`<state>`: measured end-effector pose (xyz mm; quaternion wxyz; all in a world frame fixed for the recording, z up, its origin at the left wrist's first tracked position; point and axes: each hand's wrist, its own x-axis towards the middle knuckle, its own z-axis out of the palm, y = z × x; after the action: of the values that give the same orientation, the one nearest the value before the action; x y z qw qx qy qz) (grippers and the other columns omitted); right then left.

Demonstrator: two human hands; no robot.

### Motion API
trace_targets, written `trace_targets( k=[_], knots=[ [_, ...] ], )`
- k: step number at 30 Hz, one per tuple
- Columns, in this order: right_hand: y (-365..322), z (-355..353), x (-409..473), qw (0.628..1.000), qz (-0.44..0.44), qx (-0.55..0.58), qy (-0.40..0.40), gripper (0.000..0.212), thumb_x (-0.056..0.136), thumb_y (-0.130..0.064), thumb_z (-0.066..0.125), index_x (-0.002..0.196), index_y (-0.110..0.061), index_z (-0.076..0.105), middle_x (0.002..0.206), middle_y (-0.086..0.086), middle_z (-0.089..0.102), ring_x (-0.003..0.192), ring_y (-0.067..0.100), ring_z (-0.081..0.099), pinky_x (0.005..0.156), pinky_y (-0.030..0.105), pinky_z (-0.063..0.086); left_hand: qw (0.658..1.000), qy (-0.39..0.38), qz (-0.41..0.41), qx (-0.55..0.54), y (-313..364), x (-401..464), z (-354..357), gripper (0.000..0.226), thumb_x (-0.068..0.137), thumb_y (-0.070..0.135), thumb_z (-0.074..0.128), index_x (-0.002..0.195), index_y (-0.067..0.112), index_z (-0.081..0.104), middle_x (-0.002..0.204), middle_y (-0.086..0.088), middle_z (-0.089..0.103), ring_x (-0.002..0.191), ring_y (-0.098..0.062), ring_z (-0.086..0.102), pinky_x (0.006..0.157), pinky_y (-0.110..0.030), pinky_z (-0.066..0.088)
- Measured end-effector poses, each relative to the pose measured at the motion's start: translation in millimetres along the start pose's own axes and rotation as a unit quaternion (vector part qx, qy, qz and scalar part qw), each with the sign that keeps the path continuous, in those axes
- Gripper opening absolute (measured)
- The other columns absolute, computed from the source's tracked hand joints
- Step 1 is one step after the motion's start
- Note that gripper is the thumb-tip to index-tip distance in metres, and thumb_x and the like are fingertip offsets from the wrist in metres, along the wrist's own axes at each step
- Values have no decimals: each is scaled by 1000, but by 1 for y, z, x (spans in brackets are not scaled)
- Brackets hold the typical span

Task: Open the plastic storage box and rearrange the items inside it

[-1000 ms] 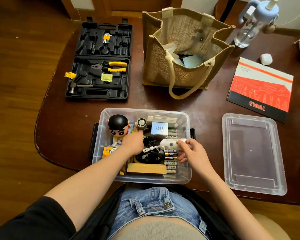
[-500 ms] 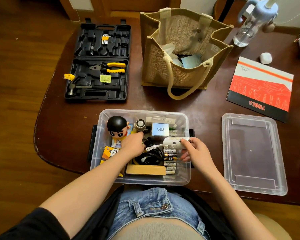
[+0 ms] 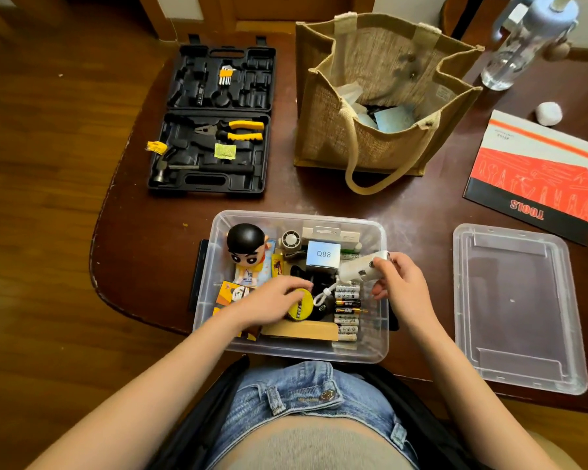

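The clear plastic storage box (image 3: 214,239) stands open at the table's near edge, its lid (image 3: 516,307) lying flat to the right. Inside are a black-haired figurine (image 3: 246,252), a small Q88 box (image 3: 323,254), a row of batteries (image 3: 347,313), a cardboard piece (image 3: 302,330) and small packets. My left hand (image 3: 272,301) reaches into the box's middle and grips a yellow round tape measure (image 3: 301,305). My right hand (image 3: 399,283) holds a small white device (image 3: 360,268) with a white cord, lifted above the batteries.
An open black tool case (image 3: 214,120) with yellow pliers lies at the back left. A jute tote bag (image 3: 370,106) stands behind the box. A red TOOLS booklet (image 3: 540,174), a water bottle (image 3: 523,45) and a white lump (image 3: 549,113) sit at the back right.
My right hand has raised and tilted the white device toward the right wall of the box. My left hand has slid nearer and now shows the yellow tape measure under its fingers.
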<state>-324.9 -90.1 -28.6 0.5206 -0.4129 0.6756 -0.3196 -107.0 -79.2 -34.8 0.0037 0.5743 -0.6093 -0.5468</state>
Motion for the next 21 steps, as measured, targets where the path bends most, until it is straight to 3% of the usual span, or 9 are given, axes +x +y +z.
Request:
trace_targets(
  k=[1, 3, 5, 8, 12, 14, 17, 19, 21],
  knots=[
    [-1, 0, 0, 1000, -11, 5, 10, 10, 93, -16, 51, 85, -14, 57, 64, -2, 59, 41, 3, 52, 42, 16, 44, 1000, -13, 0, 8, 1, 0, 7, 39, 101, 15, 39, 139, 14, 46, 136, 0, 53, 124, -10, 47, 90, -8, 28],
    [-1, 0, 0, 999, -23, 25, 32, 13, 94, -17, 51, 83, -16, 59, 56, -8, 58, 42, 2, 49, 42, 17, 43, 1000, -19, 12, 0, 4, 1, 19, 39, 100, 11, 39, 139, 14, 44, 108, 6, 61, 82, 1, 56, 67, -3, 36],
    [-1, -2, 1, 997, -26, 46, 49, 16, 94, -17, 49, 82, -17, 59, 53, -12, 58, 43, 0, 49, 42, 17, 43, 999, 4, 18, -39, 4, 4, 27, 34, 100, 13, 42, 134, 16, 41, 110, 6, 60, 65, 3, 47, 60, -7, 36],
    [-2, -2, 1, 997, -26, 66, 44, 17, 95, -17, 48, 82, -16, 59, 53, -8, 58, 44, 1, 49, 43, 18, 44, 985, 79, -17, -152, 4, 9, 36, 23, 98, 16, 48, 121, 13, 48, 119, -6, 62, 84, -13, 52, 76, -26, 40],
    [-2, 3, 0, 996, -24, 77, 36, 17, 96, -16, 48, 83, -15, 59, 59, -2, 55, 42, 3, 49, 41, 18, 44, 976, 108, -28, -187, 8, 13, 44, 20, 98, 16, 47, 117, 14, 56, 104, 0, 58, 79, -8, 48, 69, -20, 36],
    [-2, 5, 0, 996, -20, 80, 40, 16, 96, -16, 48, 83, -15, 58, 60, -1, 55, 42, 4, 49, 41, 18, 43, 995, 41, -11, -88, 8, 12, 47, 33, 101, 24, 40, 132, 16, 47, 130, -3, 51, 110, -14, 49, 91, -21, 35],
    [-3, 4, 1, 995, -20, 83, 46, 17, 96, -16, 47, 83, -14, 58, 59, 0, 55, 41, 4, 49, 41, 18, 43, 991, -37, 30, 124, 4, 11, 47, 49, 103, 31, 28, 150, 17, 21, 155, -2, 24, 141, -20, 23, 116, -33, 18],
    [-4, 4, 1, 996, -22, 81, 44, 17, 96, -16, 46, 84, -15, 58, 60, 1, 55, 42, 3, 49, 41, 18, 44, 992, -37, 34, 113, 3, 8, 42, 50, 103, 29, 29, 151, 21, 17, 156, -2, 23, 140, -19, 29, 115, -32, 23],
    [-5, 5, 0, 996, -24, 80, 41, 16, 96, -16, 46, 85, -14, 58, 61, 2, 55, 42, 3, 49, 41, 17, 44, 995, 20, 37, 90, 3, 4, 37, 46, 101, 22, 33, 147, 24, 29, 146, -2, 40, 110, -17, 56, 97, -30, 43]
  ],
)
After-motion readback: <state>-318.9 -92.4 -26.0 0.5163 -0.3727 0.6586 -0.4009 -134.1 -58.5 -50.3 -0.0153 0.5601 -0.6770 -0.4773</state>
